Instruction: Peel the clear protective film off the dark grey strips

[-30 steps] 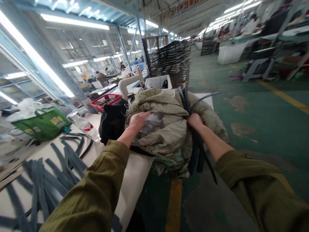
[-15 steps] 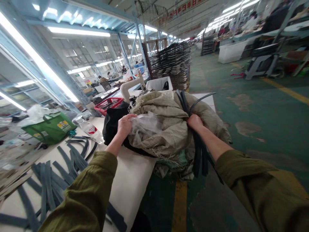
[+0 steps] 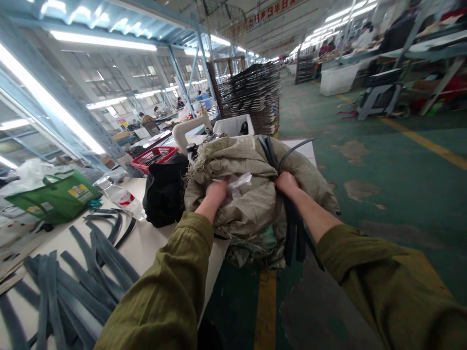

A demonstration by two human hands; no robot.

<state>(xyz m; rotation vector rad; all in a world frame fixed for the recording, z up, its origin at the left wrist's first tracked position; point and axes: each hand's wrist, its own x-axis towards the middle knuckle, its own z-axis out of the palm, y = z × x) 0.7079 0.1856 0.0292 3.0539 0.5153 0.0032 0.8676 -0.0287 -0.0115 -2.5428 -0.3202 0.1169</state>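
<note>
A beige woven sack (image 3: 251, 158) with frayed edges lies bunched over the table's end. My left hand (image 3: 216, 192) reaches into the folds at its mouth, against a crumpled clear plastic bag (image 3: 239, 183); its fingertips are hidden there. On the sack's right side, my right hand (image 3: 287, 184) is closed around a bundle of dark grey strips (image 3: 292, 228). Their long ends hang down below the hand and shorter ends stick up above it. A black cloth bundle (image 3: 165, 192) sits just left of the sack.
Many loose grey strips (image 3: 73, 287) cover the table (image 3: 182, 248) at left. Behind them are a clear bottle (image 3: 120, 197), a green bag (image 3: 54, 197) and a red basket (image 3: 155, 158). A white bin (image 3: 233, 126) and stacked racks (image 3: 251, 95) stand beyond; a stool (image 3: 379, 92) is at right.
My left hand has moved right and inward, from the plastic's left edge into the sack's folds, and less plastic shows. My right hand keeps its hold on the strips. The view has shifted slightly.
</note>
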